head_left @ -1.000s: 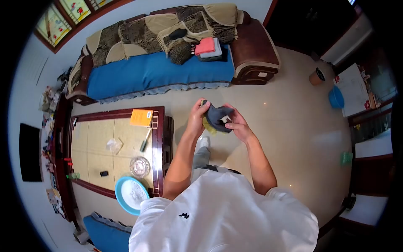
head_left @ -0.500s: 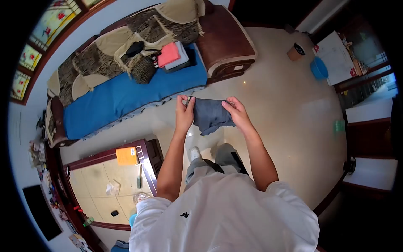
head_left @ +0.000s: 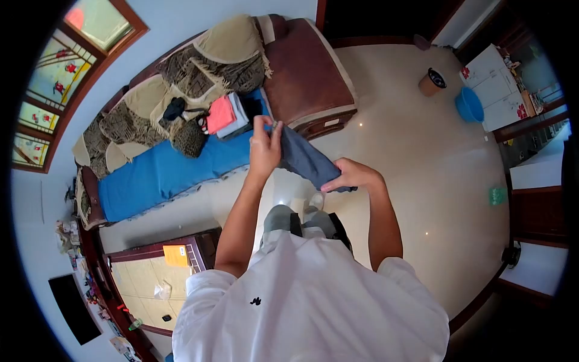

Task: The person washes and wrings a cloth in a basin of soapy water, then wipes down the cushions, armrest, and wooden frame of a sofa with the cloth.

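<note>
A dark blue-grey cloth (head_left: 306,158) is stretched at a slant between my two hands, above the tiled floor. My left hand (head_left: 265,145) pinches its upper left end. Lower down, at the right end, my right hand (head_left: 348,175) grips the cloth between thumb and fingers. Beyond my hands, a pink folded cloth (head_left: 221,114) and a light grey folded cloth (head_left: 236,118) lie on the sofa, with darker cloth beneath them.
The sofa (head_left: 151,172) has a blue seat cover and a brown armrest. A low table (head_left: 142,271) at lower left bears an orange book (head_left: 175,256). A bin (head_left: 432,83) and a blue basin (head_left: 469,105) stand at the right, near a white cabinet.
The cloth was bunched, then spread level between my hands; now it slants down to the right. My left hand has risen and my right hand has lowered. The view has turned and the sofa appears nearer.
</note>
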{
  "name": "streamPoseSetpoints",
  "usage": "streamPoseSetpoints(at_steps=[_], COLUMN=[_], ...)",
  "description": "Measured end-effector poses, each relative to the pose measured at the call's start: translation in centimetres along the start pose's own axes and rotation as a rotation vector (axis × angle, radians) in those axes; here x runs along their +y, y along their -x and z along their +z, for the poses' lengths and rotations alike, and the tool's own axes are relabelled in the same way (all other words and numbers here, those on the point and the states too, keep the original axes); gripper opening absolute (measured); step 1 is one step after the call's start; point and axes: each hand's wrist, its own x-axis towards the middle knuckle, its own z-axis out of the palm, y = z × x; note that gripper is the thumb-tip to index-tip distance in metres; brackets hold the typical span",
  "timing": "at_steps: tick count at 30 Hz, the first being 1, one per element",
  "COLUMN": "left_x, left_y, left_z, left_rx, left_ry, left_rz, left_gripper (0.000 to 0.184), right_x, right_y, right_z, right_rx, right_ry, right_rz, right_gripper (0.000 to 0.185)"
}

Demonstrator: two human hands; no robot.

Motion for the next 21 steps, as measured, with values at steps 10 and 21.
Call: streamPoseSetpoints(at_steps=[10,21], left_x=[-7.9,-14.6], left_y=[-11.1,-26.8], left_z=[11.7,15.7], left_rx=[0.146,0.030], left_ry=[0.216,0.525], left_rz=[-0.238,-0.376], left_gripper=[0.022,0.013], right_x=[9.5,7.0], right_y=[-7.1,-14.3], right_z=[-12.9,-28.5], right_rx=[0.756,0.691], right_ry=[-0.333,-0.587], right_rz=[-0.110,-0.110], right_gripper=[0.039,0.030])
